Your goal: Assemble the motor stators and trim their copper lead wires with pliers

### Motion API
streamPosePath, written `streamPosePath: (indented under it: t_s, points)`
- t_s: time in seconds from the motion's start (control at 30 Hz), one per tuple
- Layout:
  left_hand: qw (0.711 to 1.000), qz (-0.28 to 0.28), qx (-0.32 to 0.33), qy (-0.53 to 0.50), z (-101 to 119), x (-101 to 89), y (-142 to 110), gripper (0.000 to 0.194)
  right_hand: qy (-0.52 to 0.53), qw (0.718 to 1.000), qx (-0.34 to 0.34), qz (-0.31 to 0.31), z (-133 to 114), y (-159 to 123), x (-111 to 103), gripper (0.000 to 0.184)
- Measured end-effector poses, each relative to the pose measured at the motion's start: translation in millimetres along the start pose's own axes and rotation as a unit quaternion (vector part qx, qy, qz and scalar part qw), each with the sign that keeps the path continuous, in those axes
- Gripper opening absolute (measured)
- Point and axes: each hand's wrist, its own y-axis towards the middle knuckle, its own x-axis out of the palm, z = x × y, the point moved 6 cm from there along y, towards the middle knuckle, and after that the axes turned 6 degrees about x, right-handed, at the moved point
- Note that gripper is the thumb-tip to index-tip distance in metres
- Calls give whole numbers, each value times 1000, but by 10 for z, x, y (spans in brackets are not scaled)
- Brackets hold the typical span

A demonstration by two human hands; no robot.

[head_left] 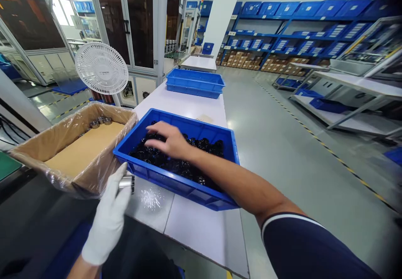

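My left hand [109, 212], in a white glove, is closed around a short silver metal cylinder [126, 182] with a dark toothed end. It is in front of the near left corner of a blue plastic bin [176, 177]. Bare and slightly blurred, my right hand [169, 140] reaches over that bin with its fingers apart and nothing visible in them. Below it, shiny black round parts [188, 171] fill the bin's floor; my forearm hides some of them.
Left of the bin stands a plastic-lined carton [40, 145] with a cardboard sheet and several metal parts. Behind it is a white fan [102, 68]. Stacked blue bins [194, 84] sit farther along the white table [201, 233]. White flecks [150, 199] lie near the table's front edge.
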Motion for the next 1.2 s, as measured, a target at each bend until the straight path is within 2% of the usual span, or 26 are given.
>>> streamPosePath:
  t_s: [0.07, 0.17, 0.27, 0.4, 0.47, 0.53, 0.63, 0.7, 0.73, 0.77, 0.83, 0.87, 0.9, 1.0, 1.1, 1.2]
  points:
    - [998, -27, -2, 51, -213, 163, 83, 60, -53, 992, 111, -27, 511, 143, 34, 40]
    - [996, -62, -29, 54, -496, 386, 132, 49, -90, 976, 178, -92, 1024, 172, 226, 28]
    - [996, -70, -50, 21, -490, 384, 111, 46, -109, 964, 197, -144, 1219, 97, 437, 25]
    - [992, -74, -60, -87, -170, 132, 62, 49, -115, 961, 198, -158, 1200, 82, 456, 21]
    - [983, -66, -53, -162, -15, 2, 22, 55, -103, 964, 189, -154, 1101, 117, 376, 17]
    - [982, -27, -36, -181, 102, -125, -34, 63, -74, 975, 157, -142, 880, 146, 284, 13]
    - [991, 45, -32, -118, 209, -264, -133, 68, -8, 992, 59, -112, 292, 60, 171, 15]
    - [989, 68, -38, -128, 256, -297, -177, 63, 60, 995, -30, -77, -176, -127, 91, 22]
    - [986, 67, -37, -149, 278, -298, -188, 61, 110, 989, -86, -48, -402, -251, 31, 28]
    - [982, 63, -37, -173, 294, -293, -195, 60, 182, 970, -159, 5, -611, -395, -70, 33]
    - [976, 47, -38, -211, 315, -270, -207, 60, 263, 920, -278, 76, -895, -677, -212, 40]
    - [974, 38, -37, -218, 325, -253, -212, 63, 278, 901, -317, 99, -979, -782, -248, 41]
    - [975, 29, -33, -217, 337, -233, -217, 68, 273, 894, -337, 109, -1033, -848, -252, 39]
    - [983, 38, -19, -178, 367, -194, -228, 78, 252, 892, -348, 142, -1068, -894, -230, 31]
    - [989, 62, -19, -132, 371, -182, -232, 70, 244, 885, -355, 176, -1041, -872, -226, 32]
    - [989, 59, -20, -135, 367, -180, -233, 65, 239, 883, -371, 159, -1042, -856, -222, 34]
